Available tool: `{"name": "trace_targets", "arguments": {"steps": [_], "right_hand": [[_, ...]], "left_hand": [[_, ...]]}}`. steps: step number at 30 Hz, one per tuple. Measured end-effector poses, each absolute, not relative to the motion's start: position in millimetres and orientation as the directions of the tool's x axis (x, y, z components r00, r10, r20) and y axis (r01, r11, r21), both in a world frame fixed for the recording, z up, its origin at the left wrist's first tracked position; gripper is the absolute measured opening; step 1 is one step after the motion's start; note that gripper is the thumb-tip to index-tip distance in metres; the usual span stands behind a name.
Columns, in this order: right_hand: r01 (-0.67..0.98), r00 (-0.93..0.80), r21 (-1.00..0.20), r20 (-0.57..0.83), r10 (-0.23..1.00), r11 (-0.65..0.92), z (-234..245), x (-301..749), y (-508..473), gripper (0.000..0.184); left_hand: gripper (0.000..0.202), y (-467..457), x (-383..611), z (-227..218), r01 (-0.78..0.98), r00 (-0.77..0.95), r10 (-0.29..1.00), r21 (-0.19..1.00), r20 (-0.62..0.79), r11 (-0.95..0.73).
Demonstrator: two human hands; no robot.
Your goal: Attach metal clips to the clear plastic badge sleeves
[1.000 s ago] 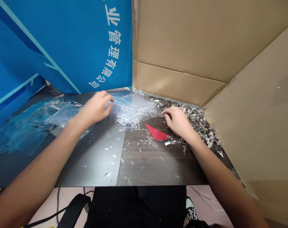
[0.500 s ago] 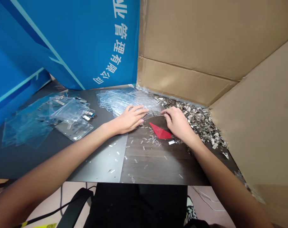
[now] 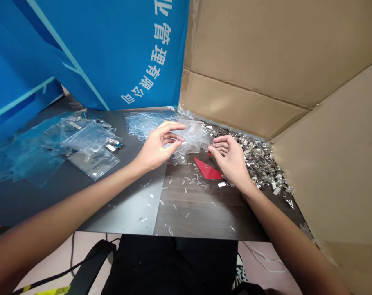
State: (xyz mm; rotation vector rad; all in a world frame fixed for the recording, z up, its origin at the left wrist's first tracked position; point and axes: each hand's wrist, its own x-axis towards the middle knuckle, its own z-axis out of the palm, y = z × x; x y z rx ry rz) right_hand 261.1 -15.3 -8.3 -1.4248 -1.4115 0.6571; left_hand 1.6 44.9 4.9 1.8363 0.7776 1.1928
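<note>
here — left hand (image 3: 156,146) at plastic sleeve (image 3: 190,137) edge | right hand (image 3: 230,159) just beside it

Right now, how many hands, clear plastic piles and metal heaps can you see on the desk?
Hands: 2
Clear plastic piles: 2
Metal heaps: 1
Total: 5

Left hand (image 3: 157,145) raised, half-curled, right hand (image 3: 229,159) lower, curled inward, hands just apart
</note>
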Motion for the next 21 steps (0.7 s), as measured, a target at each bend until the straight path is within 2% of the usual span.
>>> {"name": "trace_targets", "arguments": {"steps": [3,7,11,13,16,21], "right_hand": [[0.391,0.174,-0.902,0.268,0.948,0.183,-2,257,-20,0.022],[0.367,0.167,-0.906,0.287,0.943,0.211,5,252,-25,0.018],[0.399,0.2,-0.878,0.366,0.909,0.265,8,247,-29,0.013],[0.421,0.202,-0.858,0.404,0.892,0.293,9,246,-31,0.011],[0.429,0.179,-0.846,0.424,0.888,0.318,9,246,-32,0.014],[0.468,0.1,-0.838,0.368,0.925,0.283,9,250,-31,0.022]], "left_hand": [[0.05,40,4,2,0.039,0.335,0.876,0.924,0.346,-0.38],[0.058,35,6,0,-0.005,0.313,0.897,0.945,0.311,-0.326],[0.068,33,7,-1,-0.003,0.286,0.923,0.964,0.256,-0.267],[0.058,33,8,-1,0.018,0.289,0.932,0.972,0.219,-0.234],[0.028,32,8,-2,0.037,0.334,0.922,0.975,0.194,-0.219],[0.014,28,10,0,0.047,0.395,0.874,0.944,0.282,-0.326]]}}
